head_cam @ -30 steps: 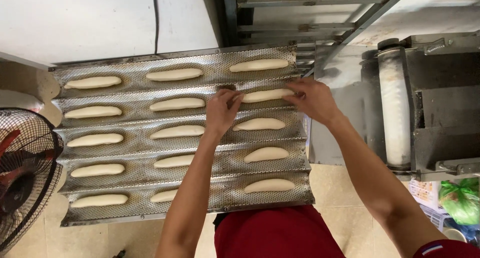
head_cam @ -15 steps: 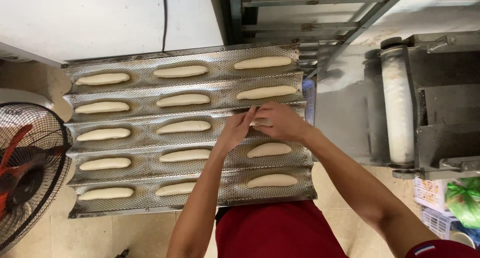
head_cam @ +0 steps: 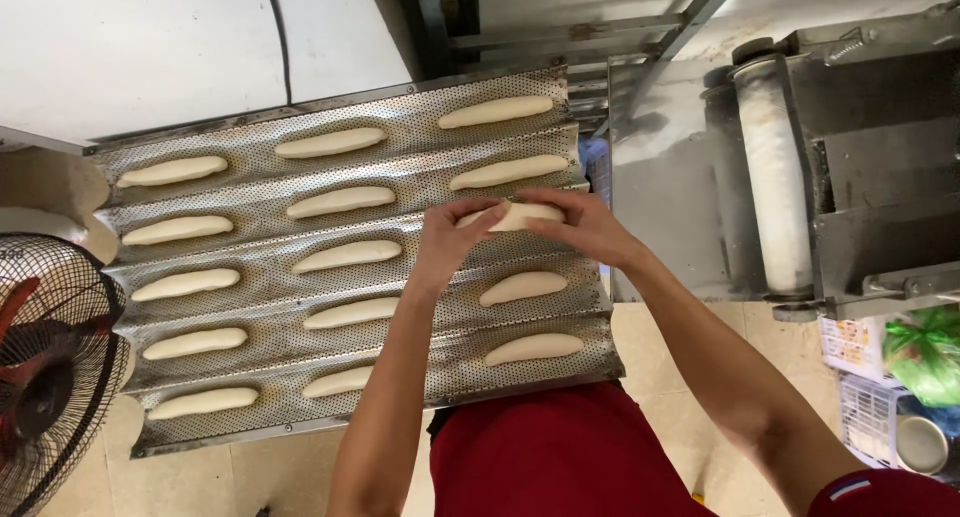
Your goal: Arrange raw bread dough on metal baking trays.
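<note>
Compared with a second before, when both hands worked at the second channel from the top, the hands had dropped to the middle channel of the perforated baking tray (head_cam: pixel 260 377). The left hand (head_cam: pixel 447 239) and the right hand (head_cam: pixel 590 227) each gripped one end of a dough piece (head_cam: pixel 518 215), fingers curled round it, holding it just at the right-hand end of the third channel; whether it already rested on the metal could not be told. That spot had lain bare half a second earlier, so this looked like the last gap in the tray being filled. Counted, the tray had five channels with three dough pieces apiece: fourteen lying free plus the one in the hands, fifteen in all. One fan (head_cam: pixel 50 377) stood at the left, one roller machine (head_cam: pixel 775 177) at the right, with one green bag (head_cam: pixel 925 352) below it.
</note>
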